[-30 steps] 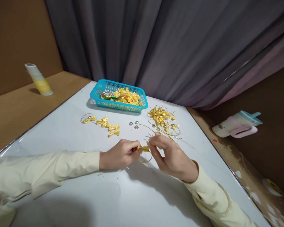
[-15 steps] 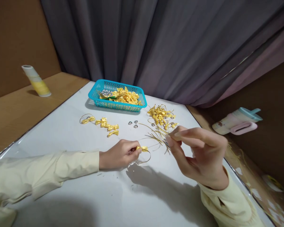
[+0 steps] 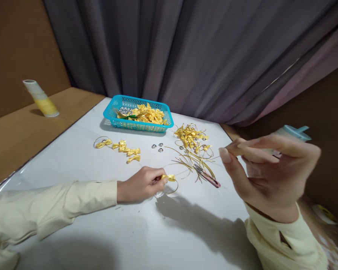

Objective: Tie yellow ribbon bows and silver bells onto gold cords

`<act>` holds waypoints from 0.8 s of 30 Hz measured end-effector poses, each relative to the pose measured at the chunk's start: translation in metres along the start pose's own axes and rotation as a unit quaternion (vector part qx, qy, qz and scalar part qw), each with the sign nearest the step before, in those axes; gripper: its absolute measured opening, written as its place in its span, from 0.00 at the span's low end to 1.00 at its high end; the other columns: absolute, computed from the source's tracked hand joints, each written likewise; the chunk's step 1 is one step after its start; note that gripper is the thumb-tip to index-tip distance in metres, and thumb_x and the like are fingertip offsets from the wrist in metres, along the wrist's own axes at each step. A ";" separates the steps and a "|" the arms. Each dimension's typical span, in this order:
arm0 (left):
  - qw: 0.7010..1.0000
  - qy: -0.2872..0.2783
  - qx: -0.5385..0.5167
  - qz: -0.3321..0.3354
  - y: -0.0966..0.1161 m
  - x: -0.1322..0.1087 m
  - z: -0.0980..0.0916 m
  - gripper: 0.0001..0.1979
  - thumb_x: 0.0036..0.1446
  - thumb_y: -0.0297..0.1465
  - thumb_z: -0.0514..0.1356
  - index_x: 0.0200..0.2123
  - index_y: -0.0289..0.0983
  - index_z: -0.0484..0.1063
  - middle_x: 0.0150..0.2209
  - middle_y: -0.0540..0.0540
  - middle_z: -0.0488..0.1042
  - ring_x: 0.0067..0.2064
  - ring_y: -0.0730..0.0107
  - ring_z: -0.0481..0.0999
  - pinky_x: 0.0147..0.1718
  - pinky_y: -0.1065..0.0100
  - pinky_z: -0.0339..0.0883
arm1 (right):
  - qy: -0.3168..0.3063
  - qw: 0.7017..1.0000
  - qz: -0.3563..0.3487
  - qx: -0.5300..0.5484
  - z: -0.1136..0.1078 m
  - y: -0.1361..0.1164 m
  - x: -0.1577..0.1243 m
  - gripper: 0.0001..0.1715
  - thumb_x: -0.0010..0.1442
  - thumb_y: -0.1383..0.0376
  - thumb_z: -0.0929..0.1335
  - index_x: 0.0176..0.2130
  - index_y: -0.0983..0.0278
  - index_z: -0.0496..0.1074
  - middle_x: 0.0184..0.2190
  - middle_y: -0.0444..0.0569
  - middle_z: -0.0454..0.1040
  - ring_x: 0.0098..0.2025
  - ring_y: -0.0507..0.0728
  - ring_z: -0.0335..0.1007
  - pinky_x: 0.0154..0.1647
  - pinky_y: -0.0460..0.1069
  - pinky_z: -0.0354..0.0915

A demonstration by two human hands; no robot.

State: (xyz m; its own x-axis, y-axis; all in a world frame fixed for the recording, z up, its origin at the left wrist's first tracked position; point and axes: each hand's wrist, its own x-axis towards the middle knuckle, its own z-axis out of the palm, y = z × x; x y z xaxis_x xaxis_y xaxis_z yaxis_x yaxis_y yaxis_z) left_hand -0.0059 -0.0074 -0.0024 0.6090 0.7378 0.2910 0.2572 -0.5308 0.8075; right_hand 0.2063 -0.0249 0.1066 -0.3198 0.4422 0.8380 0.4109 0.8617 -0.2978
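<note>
My left hand (image 3: pixel 142 184) is closed in a pinch on a yellow satin bow (image 3: pixel 169 177), which has a loop of gold cord (image 3: pixel 177 186) hanging from it. Raised to the right, my right hand (image 3: pixel 266 172) pinches a thin thread (image 3: pixel 215 158) that seems to run back toward the bow; part of its course is lost against the cords. Between my hands lie loose gold cords (image 3: pixel 187 162) and small thread snips (image 3: pixel 207 175) with pink handles. Three silver beads (image 3: pixel 160 150) sit beyond my left hand, with several yellow bows (image 3: pixel 133 152) to their left.
A blue basket (image 3: pixel 169 123) holds bows, silver beads and gold cords at the back. Right of it is a pile of corded bows (image 3: pixel 190 135). A spool (image 3: pixel 42 99) stands far left. A lidded cup (image 3: pixel 294 132) is partly hidden behind my right hand.
My right hand has moved right and toward me, drawing the thread out and uncovering the snips. My left hand keeps its pinch on the bow in nearly the same place.
</note>
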 end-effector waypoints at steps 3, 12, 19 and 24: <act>1.000 -0.005 0.001 -0.007 -0.001 0.000 0.001 0.12 0.57 0.29 0.50 0.21 0.36 0.57 0.17 0.57 0.53 0.20 0.80 0.52 0.20 0.76 0.48 | -0.019 0.999 0.038 -0.019 0.002 0.012 0.001 0.29 0.51 0.79 0.68 0.48 0.57 0.60 0.33 0.43 0.66 0.28 0.49 0.68 0.32 0.48 0.67; 1.000 -0.014 -0.012 0.010 0.003 0.001 0.000 0.13 0.58 0.30 0.50 0.21 0.36 0.57 0.17 0.57 0.52 0.19 0.80 0.52 0.20 0.76 0.49 | 0.026 0.850 0.439 0.289 0.033 0.047 -0.001 0.16 0.55 0.65 0.69 0.42 0.60 0.61 0.27 0.42 0.74 0.33 0.54 0.75 0.33 0.47 0.69; 1.000 -0.028 0.003 0.008 0.003 0.002 0.000 0.13 0.58 0.29 0.49 0.20 0.36 0.56 0.17 0.57 0.51 0.20 0.80 0.51 0.20 0.75 0.48 | 0.038 0.582 0.648 0.490 0.043 0.067 -0.013 0.08 0.57 0.78 0.62 0.33 0.67 0.64 0.21 0.40 0.67 0.18 0.43 0.64 0.22 0.39 0.65; 0.999 -0.044 0.011 0.013 0.001 0.002 0.001 0.13 0.57 0.28 0.50 0.20 0.36 0.56 0.16 0.57 0.50 0.19 0.80 0.50 0.20 0.74 0.48 | -0.092 0.596 0.617 0.505 0.039 0.068 -0.018 0.06 0.55 0.77 0.64 0.32 0.67 0.63 0.15 0.35 0.57 0.12 0.41 0.38 0.12 0.39 0.44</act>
State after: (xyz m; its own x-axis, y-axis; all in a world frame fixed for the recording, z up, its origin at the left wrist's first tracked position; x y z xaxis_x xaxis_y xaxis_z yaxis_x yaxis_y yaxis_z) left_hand -0.0037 -0.0072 -0.0013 0.6789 0.6850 0.2643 0.2564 -0.5585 0.7889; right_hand 0.2065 0.0352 0.0530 -0.4322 0.8346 -0.3414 -0.2640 -0.4792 -0.8371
